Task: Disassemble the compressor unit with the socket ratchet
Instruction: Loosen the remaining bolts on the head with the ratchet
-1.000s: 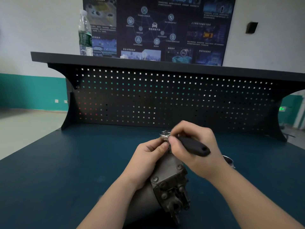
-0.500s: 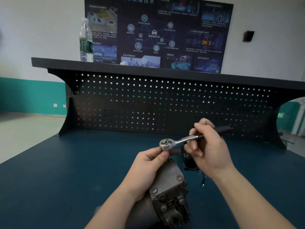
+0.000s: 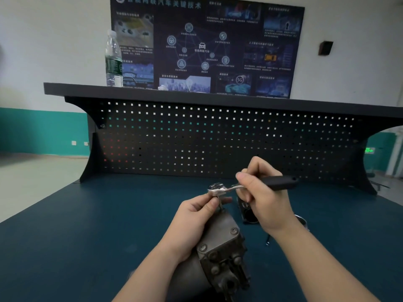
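compressor unit lies on the dark blue worktop near the bottom centre, grey metal body, bolted end plate facing the camera with several bolt heads showing. left hand rests over the top far end of the unit, thumb and forefinger pinching just under the chrome head of the socket ratchet. ratchet head sits above the unit's far end, shaft running right into a black handle. right hand grips the ratchet where shaft meets handle, fingers curled round it, handle sticking out to the right past the hand. a dark cylindrical part sits on the worktop behind the right hand, mostly hidden. small loose bolt lies on the worktop right of the unit. black pegboard stands at the back with a shelf on top; water bottle upright on the shelf, poster on the wall behind.
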`<state>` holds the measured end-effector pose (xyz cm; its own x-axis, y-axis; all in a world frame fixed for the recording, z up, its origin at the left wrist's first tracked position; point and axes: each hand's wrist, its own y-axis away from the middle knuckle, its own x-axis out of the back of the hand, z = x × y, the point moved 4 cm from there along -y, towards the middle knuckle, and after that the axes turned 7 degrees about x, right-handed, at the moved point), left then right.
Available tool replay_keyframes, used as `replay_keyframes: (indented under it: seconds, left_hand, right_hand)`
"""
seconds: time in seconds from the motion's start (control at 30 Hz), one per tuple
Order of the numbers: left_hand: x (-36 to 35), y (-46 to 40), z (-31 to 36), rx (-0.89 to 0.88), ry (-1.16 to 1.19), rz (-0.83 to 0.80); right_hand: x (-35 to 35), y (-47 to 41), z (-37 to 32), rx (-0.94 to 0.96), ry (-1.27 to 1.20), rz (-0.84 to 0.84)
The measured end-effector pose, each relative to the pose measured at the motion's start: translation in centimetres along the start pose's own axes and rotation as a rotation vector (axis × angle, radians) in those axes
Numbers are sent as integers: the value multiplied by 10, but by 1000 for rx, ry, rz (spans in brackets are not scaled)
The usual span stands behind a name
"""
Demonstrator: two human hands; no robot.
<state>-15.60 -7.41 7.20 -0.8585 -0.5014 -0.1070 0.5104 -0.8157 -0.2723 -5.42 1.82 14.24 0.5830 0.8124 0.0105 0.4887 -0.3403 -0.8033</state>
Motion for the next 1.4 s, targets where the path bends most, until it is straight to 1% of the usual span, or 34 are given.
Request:
replay_keyframes:
  seconds: [0.1,0.13,0.2,0.27,0.33,0.37,0.4,0.43,0.5,0.53,0.57,0.6,0.63,0.67,0.7,0.73,0.77,0.8,0.87,1.0,1.03,1.17,1.27,1.3,1.33,1.37,1.4]
  left_hand:
    - [0,1,-3,-10,-20,7]
    - [-1,1,-3,-15,-26,2]
    - [-2,1,1,-23,-43,-5]
    - [-2,0,1,-20,-49,8]
    - [-1,-1,0,-19,-49,51]
    - [0,-1,-1,-24,-50,72]
    - [-1,0,-1,-23,-47,88]
    - [-1,0,-1,-25,-43,95]
    - [-1,3,1,-28,-35,84]
    - [-1,4,2,-31,-36,80]
    - [-1,4,2,-32,-27,74]
    - [-2,5,1,-27,-12,71]
    - [-2,5,0,-23,-3,76]
    - [-1,4,0,-27,-8,91]
    - [-1,3,0,-30,-18,103]
    - [-2,3,1,-30,-24,107]
    - [-1,1,1,-26,-24,109]
    - [-1,1,2,-26,-27,106]
    - [-1,1,2,-40,-36,95]
    - [-2,3,0,-67,-53,94]
    - [-1,2,0,-69,-59,99]
    - [-3,0,3,-38,-57,77]
    - [-6,-2,5,-7,-73,60]
    - [-5,-2,4,-6,-75,86]
    - [-5,-3,3,-9,-78,120]
    - [-5,-3,2,-12,-80,145]
    - [-4,-3,1,-16,-73,156]
  right_hand:
    - [10,-10,14,-243,-432,33]
    - [12,-11,19,-332,-526,53]
    - [13,-13,28,-449,-595,87]
    - [11,-12,30,-450,-569,124]
    - [8,-8,21,-359,-469,142]
    - [6,-4,13,-265,-354,129]
    - [1,2,3,-130,-195,96]
    - [-5,10,-6,39,25,50]
    - [-25,27,-19,357,470,-98]
    - [-33,34,-21,443,562,-163]
    - [-32,35,-21,453,567,-175]
    - [-26,31,-19,362,465,-116]
    - [-13,23,-14,211,269,-19]
    - [0,13,-7,35,5,49]
    - [9,6,0,-135,-211,62]
    - [15,-1,8,-265,-325,41]
    - [17,-5,15,-346,-372,-8]
    - [15,-9,20,-397,-406,-58]
    - [11,-16,27,-466,-473,-106]
    - [9,-29,36,-562,-581,-141]
    - [8,-31,40,-586,-612,-128]
    - [4,-29,49,-620,-631,16]
    - [9,-22,44,-613,-520,130]
    - [11,-18,41,-585,-468,183]
    - [12,-14,35,-517,-403,237]
    - [10,-9,26,-399,-318,269]
    - [6,-2,16,-236,-183,271]
